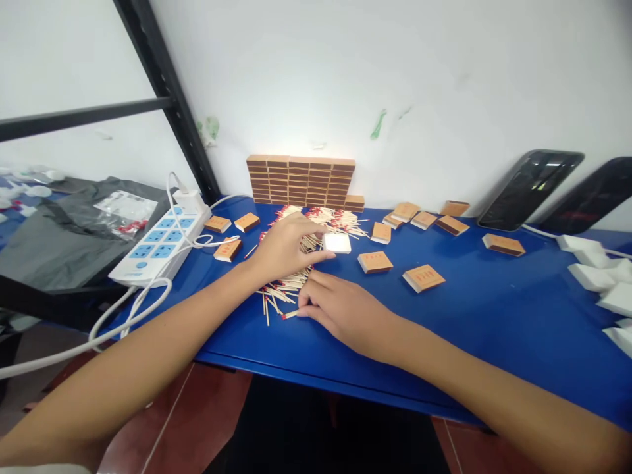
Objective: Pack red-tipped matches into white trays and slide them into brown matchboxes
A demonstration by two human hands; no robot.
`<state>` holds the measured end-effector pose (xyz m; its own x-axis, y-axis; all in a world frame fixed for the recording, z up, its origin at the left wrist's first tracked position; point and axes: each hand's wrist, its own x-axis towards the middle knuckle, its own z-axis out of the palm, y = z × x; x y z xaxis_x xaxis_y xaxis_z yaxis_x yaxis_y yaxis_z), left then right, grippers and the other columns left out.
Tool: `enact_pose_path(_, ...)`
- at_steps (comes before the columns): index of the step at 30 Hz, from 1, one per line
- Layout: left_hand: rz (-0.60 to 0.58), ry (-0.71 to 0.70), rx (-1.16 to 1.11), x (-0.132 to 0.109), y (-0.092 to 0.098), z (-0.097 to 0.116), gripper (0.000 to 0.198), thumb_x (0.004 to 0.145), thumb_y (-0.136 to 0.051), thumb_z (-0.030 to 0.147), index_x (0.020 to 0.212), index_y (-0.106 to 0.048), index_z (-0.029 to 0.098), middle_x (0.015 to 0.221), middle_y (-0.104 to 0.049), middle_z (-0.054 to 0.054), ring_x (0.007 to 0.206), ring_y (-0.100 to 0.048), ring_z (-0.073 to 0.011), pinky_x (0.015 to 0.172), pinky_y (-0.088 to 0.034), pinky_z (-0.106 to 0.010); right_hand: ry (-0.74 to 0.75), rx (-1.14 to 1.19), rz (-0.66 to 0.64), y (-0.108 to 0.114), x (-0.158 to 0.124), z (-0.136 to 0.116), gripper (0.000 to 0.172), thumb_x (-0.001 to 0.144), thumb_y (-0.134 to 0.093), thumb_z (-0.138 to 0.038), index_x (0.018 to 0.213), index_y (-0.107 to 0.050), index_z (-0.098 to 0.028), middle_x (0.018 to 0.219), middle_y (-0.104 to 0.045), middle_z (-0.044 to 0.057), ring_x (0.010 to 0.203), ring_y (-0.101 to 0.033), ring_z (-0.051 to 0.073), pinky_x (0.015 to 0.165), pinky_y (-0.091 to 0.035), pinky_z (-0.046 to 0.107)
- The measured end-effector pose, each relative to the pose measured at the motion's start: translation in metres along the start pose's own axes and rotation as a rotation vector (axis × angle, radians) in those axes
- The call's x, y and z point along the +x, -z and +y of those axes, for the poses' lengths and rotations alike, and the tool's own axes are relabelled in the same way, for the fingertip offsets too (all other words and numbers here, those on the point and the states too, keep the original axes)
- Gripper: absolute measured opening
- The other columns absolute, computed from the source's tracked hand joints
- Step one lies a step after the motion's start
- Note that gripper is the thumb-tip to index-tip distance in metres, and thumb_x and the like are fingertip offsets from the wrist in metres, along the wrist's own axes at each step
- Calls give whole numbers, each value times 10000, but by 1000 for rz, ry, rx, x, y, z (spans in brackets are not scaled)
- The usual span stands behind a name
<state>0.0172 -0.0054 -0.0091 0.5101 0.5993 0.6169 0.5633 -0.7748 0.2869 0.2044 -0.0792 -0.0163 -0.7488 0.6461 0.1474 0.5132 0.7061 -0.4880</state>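
Left hand (284, 249) over loose heap of red-tipped wooden matchsticks (286, 288), fingers gripping small white rectangular tray (338, 243) at heap's right edge; right hand (345, 311) at heap's near edge, fingertips touching single stray matchstick (290, 315); we cannot tell whether pinched; tan cardboard matchbox stack (301, 181) behind heap.

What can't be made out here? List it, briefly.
Head view only:
- Matchbox print: too small.
- White tray contents: glare-washed.
- Matches under the left hand: hidden.
- Right hand fingers' grip: curled under, unseen.
- White trays at right: cut by frame edge.
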Motion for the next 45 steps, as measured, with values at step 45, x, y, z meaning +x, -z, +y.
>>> enact_pose_path(45, 14, 82, 43, -1, 0, -2, 300, 845, -866, 343, 1110, -789, 224, 1028, -806, -64, 943, -697, -251, 834, -542, -397, -271, -148, 319, -5, 10, 24, 76, 946, -647, -231, 883, -623, -198, 943, -681, 61, 801, -634, 202, 723, -440, 337)
